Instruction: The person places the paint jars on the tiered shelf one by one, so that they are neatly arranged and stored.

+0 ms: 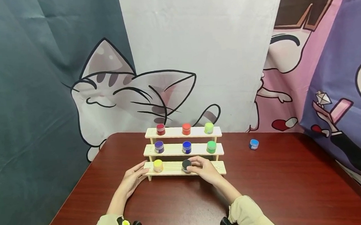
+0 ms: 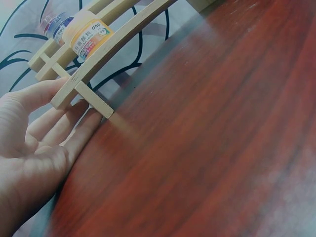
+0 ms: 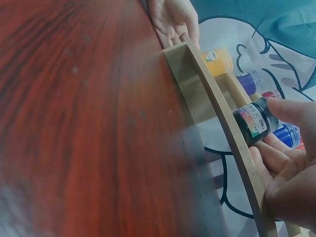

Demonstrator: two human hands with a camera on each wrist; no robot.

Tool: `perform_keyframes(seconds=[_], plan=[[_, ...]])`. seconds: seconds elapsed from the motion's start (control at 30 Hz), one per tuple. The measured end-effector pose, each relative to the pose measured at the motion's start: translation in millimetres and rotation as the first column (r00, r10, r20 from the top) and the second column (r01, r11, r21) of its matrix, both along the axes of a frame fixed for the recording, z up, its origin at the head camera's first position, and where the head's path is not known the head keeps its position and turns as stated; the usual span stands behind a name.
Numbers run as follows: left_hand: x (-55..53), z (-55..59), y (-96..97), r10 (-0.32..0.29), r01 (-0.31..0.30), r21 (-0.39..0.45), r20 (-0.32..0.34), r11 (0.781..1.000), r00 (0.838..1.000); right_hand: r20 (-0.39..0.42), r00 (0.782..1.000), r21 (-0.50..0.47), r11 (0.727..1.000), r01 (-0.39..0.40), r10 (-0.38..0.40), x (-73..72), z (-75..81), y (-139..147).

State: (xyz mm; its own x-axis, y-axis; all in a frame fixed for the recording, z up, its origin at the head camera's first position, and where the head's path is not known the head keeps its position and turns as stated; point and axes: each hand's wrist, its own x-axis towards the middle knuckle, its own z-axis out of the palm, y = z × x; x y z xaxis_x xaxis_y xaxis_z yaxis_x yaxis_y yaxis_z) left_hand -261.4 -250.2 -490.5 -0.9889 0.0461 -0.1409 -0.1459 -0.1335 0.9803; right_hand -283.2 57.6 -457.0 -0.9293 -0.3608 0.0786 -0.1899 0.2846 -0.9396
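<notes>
A three-step wooden rack [image 1: 172, 169] stands on the table, with small lidded paint jars on its steps. My right hand [image 1: 206, 169] pinches a black paint jar [image 3: 256, 120] between thumb and fingers, at the front step right of the middle. At the left end of that step, my left hand [image 2: 37, 133] holds the rack, with its thumb at the board's end and its other fingers by the leg. A yellow paint jar [image 1: 158, 165] sits on the front step near the left hand.
On the middle step are a purple jar [image 1: 159, 147], a blue jar [image 1: 186, 147] and a green jar [image 1: 211, 146]. The top step bears a dark red jar [image 1: 160, 129], an orange-red jar [image 1: 186, 129] and a lime jar [image 1: 208, 128]. A light blue jar [image 1: 253, 144] stands apart, right of the rack.
</notes>
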Motion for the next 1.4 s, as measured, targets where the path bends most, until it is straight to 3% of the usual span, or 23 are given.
perform_keyframes(seconds=[0.53, 0.73, 0.87, 1.13, 1.4], plan=[[-0.4, 0.7, -0.5, -0.011, 0.011, -0.008, -0.003, 1.0, 1.0, -0.019, 0.998, 0.014, 0.998, -0.067, 0.067, -0.5, 4.3, 5.3], [0.3, 1.1, 0.8, -0.014, 0.014, -0.01, -0.002, 1.0, 1.0, 0.011, 0.999, -0.032, 0.999, -0.03, 0.03, -1.2, 1.8, 7.5], [0.9, 0.4, 2.6, -0.013, 0.013, 0.0, -0.007, 1.0, 1.0, 0.014, 0.999, -0.086, 0.995, -0.046, 0.048, -0.4, 2.9, 10.3], [3.3, -2.4, 2.7, -0.013, 0.013, -0.029, 0.016, 0.999, 1.0, -0.008, 1.0, -0.11, 0.994, -0.026, 0.026, 3.9, 12.2, 16.0], [3.1, 2.8, 0.9, -0.018, 0.018, -0.019, 0.004, 1.0, 1.0, 0.037, 0.999, -0.189, 0.982, 0.023, -0.016, 0.4, 34.3, 27.0]])
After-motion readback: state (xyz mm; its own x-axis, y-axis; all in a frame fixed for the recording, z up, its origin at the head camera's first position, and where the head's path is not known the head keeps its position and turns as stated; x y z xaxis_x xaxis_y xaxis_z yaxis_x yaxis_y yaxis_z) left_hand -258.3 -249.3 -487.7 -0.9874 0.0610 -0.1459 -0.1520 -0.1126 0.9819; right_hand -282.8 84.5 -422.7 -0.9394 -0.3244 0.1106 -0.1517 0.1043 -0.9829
